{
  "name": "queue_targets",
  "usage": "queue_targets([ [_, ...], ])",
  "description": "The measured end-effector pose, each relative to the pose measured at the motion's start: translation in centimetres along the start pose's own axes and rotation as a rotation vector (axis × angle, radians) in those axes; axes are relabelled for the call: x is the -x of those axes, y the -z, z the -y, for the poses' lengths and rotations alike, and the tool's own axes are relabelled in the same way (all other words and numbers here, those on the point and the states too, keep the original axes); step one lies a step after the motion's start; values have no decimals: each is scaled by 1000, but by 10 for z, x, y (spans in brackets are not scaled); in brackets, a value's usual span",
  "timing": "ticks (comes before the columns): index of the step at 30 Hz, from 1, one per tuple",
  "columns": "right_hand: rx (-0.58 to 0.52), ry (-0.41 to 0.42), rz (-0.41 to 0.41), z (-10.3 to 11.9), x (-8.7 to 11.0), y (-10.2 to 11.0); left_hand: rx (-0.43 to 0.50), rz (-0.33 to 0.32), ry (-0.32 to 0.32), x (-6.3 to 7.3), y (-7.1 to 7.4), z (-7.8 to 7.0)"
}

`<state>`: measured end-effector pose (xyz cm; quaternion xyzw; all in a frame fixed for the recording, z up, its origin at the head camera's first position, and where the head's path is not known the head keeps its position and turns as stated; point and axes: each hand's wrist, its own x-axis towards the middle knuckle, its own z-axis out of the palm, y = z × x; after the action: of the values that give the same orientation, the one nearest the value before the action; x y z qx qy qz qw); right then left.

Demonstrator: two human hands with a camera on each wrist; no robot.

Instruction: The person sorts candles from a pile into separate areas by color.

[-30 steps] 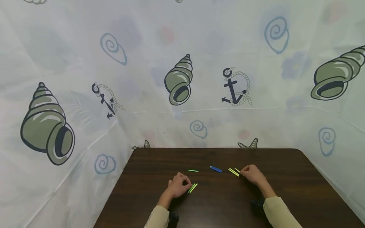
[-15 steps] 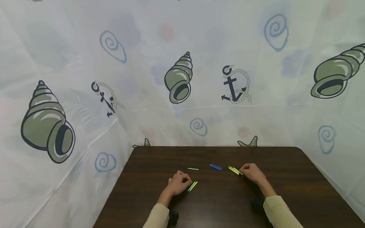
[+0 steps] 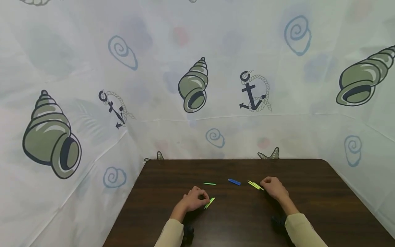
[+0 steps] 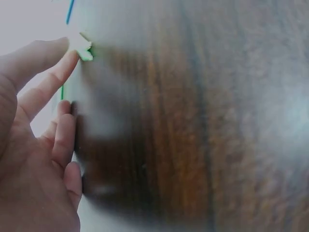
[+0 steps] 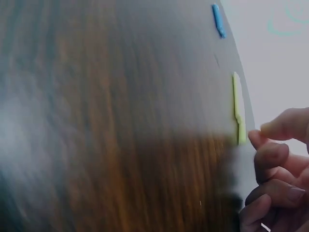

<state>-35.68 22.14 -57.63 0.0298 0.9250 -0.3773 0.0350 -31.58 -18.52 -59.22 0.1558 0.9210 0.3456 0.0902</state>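
My left hand (image 3: 194, 199) pinches at small green and yellow-green sticks (image 3: 210, 203) with its thumb and index finger. In the left wrist view, the ends of these green sticks (image 4: 85, 50) show right at the tips of thumb and index finger. My right hand (image 3: 274, 187) has its fingers curled, thumb and index tips together, right at the near end of several thin yellow sticks (image 3: 254, 185). The right wrist view shows a yellow stick (image 5: 238, 108) lying just beside the fingertips, with a narrow gap and nothing visible between them.
A single green stick (image 3: 209, 184) and some blue sticks (image 3: 234, 182) lie farther back on the dark brown wooden table (image 3: 240, 219). Behind the table hangs a pale cloth (image 3: 172, 137) printed with shells and anchors.
The third yellow stick has come down alongside the other yellow ones. The two left-hand sticks have drawn closer together, with the left fingertips now over their upper end.
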Motion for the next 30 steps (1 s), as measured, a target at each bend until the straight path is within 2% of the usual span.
queue_targets([
  [4, -35, 51, -89, 15, 9, -7, 2, 16, -10, 3, 5, -13],
  [8, -51, 107, -122, 40, 21, -26, 5, 30, -2, 6, 10, -22],
  [14, -60, 188, 7, 67, 37, -65, 4, 23, 26, 0, 2, -8],
  [17, -27, 261, 66, 77, 43, -79, 13, 4, 23, -4, -3, 0],
  [20, -22, 327, 149, 87, 48, -87, 13, -15, 13, -6, -5, 2],
  [26, -124, 464, 334, 107, 51, -100, 10, -26, 4, -6, -5, 1],
  [30, -130, 486, 379, 115, 49, -110, 6, -30, 0, -7, -6, 3],
])
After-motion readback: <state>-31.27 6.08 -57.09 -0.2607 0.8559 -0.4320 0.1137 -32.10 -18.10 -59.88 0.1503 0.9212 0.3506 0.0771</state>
